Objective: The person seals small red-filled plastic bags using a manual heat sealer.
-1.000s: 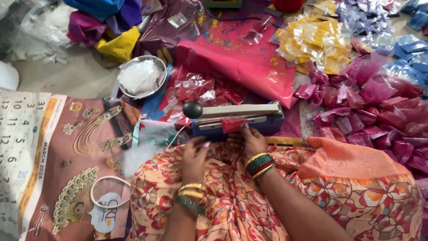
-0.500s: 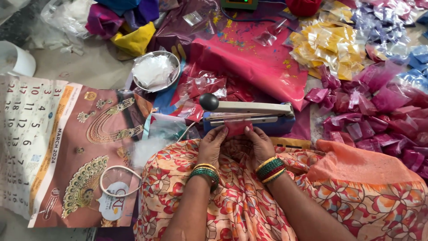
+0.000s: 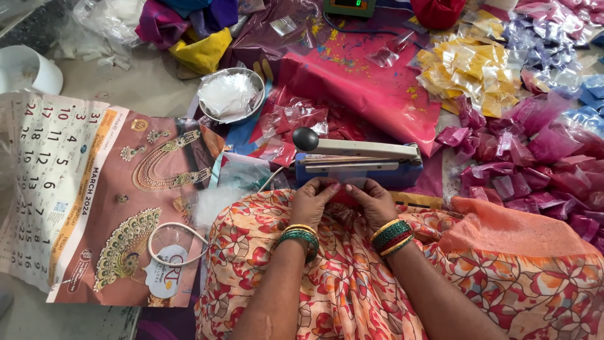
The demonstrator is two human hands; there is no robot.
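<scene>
Fingers (image 3: 330, 187) over half-hidden clear packet (image 3: 350, 183)

Bowl (image 3: 231, 94) behind sealer (image 3: 358, 162); calendar (image 3: 94, 195) left.

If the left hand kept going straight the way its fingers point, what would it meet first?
Probably the blue heat sealer: the left hand points up and away toward its front edge, pinching a small pouch with the right hand. Depth is unclear.

One heat sealer (image 3: 358, 162), one steel bowl (image 3: 231, 96) (holding clear bags), two hands.
</scene>
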